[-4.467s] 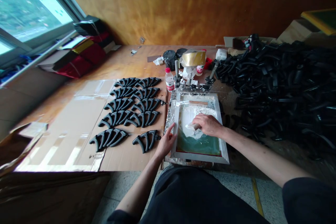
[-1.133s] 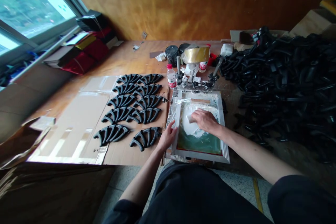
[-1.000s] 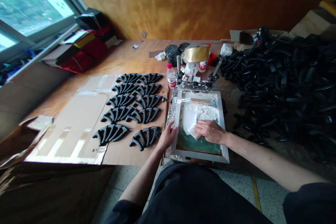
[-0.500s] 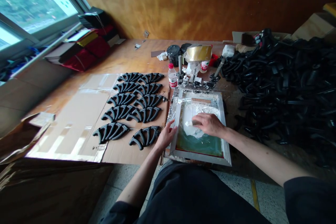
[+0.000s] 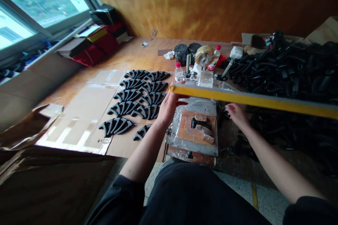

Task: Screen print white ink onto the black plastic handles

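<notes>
The raised yellow-edged frame (image 5: pixel 250 100) crosses above the table (image 5: pixel 142 54) — my left hand (image 5: pixel 168 107) has its fingers clamped round the left end, likely keeping it clear of the black handle (image 5: pixel 199 123) nested in the wooden jig (image 5: pixel 184 126). My right hand (image 5: pixel 236 115) bends its fingers right of that — holding anything, I can't tell.

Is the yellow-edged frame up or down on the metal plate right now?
Up: the left hand holds the frame above the metal plate; the wooden board and black part show uncovered.
</notes>
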Demonstrator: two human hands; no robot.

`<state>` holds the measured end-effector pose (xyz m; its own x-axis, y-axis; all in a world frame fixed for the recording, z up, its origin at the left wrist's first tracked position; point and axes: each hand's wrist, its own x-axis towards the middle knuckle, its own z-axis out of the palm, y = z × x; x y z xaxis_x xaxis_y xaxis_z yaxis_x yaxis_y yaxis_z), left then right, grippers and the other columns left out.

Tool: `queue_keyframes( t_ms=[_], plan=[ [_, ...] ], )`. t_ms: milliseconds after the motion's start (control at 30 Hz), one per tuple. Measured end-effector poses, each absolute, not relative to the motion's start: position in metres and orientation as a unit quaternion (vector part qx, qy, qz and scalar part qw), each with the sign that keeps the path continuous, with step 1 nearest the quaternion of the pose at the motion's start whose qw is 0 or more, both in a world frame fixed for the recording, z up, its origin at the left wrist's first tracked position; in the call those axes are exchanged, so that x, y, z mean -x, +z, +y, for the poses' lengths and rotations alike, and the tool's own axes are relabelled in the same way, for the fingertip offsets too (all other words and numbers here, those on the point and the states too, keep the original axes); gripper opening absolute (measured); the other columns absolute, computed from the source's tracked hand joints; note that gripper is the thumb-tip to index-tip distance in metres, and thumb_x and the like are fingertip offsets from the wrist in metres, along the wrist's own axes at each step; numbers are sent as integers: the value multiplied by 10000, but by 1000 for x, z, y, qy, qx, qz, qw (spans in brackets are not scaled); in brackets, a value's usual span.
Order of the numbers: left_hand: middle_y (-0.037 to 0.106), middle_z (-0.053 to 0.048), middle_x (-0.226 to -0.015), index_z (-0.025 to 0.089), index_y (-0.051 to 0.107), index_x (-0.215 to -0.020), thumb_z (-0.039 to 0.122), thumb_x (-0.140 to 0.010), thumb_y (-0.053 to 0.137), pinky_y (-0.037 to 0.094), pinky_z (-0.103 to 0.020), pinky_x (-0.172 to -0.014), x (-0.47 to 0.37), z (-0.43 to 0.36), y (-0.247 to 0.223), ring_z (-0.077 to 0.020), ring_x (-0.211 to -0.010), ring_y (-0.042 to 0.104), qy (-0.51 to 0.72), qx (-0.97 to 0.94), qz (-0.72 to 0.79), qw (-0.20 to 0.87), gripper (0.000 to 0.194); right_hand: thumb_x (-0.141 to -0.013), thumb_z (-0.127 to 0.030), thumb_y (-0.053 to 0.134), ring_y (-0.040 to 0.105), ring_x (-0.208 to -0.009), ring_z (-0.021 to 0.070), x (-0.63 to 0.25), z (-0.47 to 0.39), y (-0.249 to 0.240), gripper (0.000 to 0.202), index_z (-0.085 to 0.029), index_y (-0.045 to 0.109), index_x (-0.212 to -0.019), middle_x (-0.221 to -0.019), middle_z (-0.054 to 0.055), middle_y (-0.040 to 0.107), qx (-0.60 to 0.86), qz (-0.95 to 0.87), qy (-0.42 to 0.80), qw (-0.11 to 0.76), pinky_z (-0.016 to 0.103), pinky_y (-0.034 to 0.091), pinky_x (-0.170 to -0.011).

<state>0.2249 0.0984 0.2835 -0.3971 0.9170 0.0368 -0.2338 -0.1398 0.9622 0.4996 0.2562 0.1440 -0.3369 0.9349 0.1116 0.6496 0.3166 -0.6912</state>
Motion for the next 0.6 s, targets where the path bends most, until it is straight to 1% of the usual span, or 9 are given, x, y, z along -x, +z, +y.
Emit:
queue_keyframes(
  t_ms=[67,133,167,267,300,367,467,533,600],
  plan=[
    [678,-88,-1030,172,575,-1198,635,-910,372,532,-294,-747,-228,106,283,-181,-941,649,681,-341,490,424,582,-866,-475,540,613,-757,192,-481,219,122,317,-171,628,-854,-863,75,664,457,-826,264,200,310,479,-704],
    [689,-89,-1041,187,534,-1247,642,-904,382,529,-290,-735,-234,101,272,-181,-937,657,689,-312,506,414,589,-861,-386,590,603,-917,230,-461,190,112,221,-168,606,-830,-949,112,652,402,-883,206,129,332,457,-812],
    [695,-93,-1046,191,527,-1252,649,-894,400,527,-287,-720,-239,94,262,-182,-918,662,677,-295,521,428,595,-870,-333,584,595,-940,242,-453,180,113,174,-165,590,-824,-944,124,648,390,-899,178,91,337,444,-826],
    [700,-154,-1068,149,588,-1165,703,-824,478,522,-290,-652,-260,59,223,-218,-867,676,540,-259,556,576,659,-916,-265,509,596,-785,227,-434,163,126,125,-173,540,-837,-798,94,635,406,-899,162,25,316,421,-710],
    [690,-176,-1100,140,605,-1137,718,-795,505,522,-294,-635,-268,46,210,-234,-873,677,489,-244,554,627,679,-931,-279,486,586,-742,221,-428,158,133,138,-179,527,-845,-764,79,624,404,-899,169,29,311,409,-677],
    [664,-184,-1161,144,612,-1111,740,-772,511,528,-299,-632,-280,23,188,-248,-905,674,468,-196,546,667,692,-952,-307,451,574,-743,220,-409,139,146,170,-190,512,-845,-764,70,611,364,-911,179,72,311,400,-672],
    [683,-129,-1009,142,595,-986,740,-782,488,533,-281,-625,-275,-3,169,-211,-843,667,563,-90,576,586,641,-962,-283,430,554,-844,241,-369,99,162,179,-188,528,-847,-831,89,611,248,-942,181,135,337,412,-758],
    [675,-85,-871,145,571,-913,722,-767,528,520,-256,-590,-251,-23,162,-181,-752,656,593,-33,623,508,597,-954,-281,468,542,-904,243,-337,75,167,155,-179,564,-887,-893,92,625,169,-954,204,141,347,418,-820],
    [683,-77,-845,153,563,-920,707,-765,538,496,-233,-559,-217,-49,153,-172,-710,660,579,-7,678,453,576,-936,-319,530,537,-976,238,-306,62,164,160,-180,605,-965,-966,84,642,113,-957,234,126,340,415,-877]
  ],
)
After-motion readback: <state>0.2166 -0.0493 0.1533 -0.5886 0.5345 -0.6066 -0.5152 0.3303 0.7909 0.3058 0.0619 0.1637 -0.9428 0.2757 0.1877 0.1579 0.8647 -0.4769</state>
